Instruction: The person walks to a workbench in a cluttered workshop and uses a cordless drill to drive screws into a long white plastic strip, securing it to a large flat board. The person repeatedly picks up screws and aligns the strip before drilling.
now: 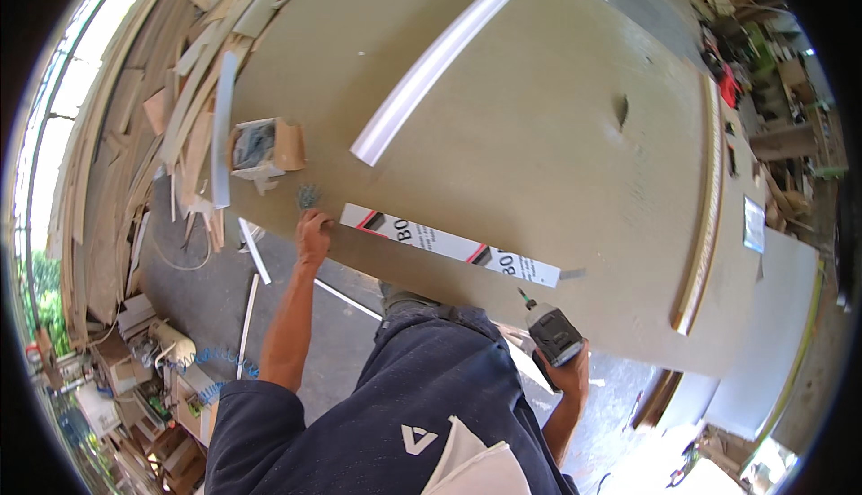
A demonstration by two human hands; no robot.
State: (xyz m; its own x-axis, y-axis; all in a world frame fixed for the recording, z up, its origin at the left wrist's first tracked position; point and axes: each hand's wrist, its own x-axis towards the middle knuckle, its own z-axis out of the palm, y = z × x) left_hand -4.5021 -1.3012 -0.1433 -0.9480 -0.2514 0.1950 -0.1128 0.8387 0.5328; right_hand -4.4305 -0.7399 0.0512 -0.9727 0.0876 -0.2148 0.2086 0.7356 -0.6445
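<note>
My right hand (567,371) grips a cordless drill (554,333) by its handle, its bit tilted toward the table and clear of the strip. At the table's near edge my left hand (312,236) has its fingers curled in at a small pile of screws (307,195). Whatever those fingertips pinch is too small to make out. Between the hands lies a flat white strip (440,242) with printed film on it. Behind the pile stands an opened cardboard box (289,145) holding dark small pieces.
A long white profile (431,73) lies slanted across the big brown table (557,136). Another white strip (223,131) is at its left edge, a long moulding (702,216) at the right. Stacked boards (117,127) line the left; several white strips lie on the floor.
</note>
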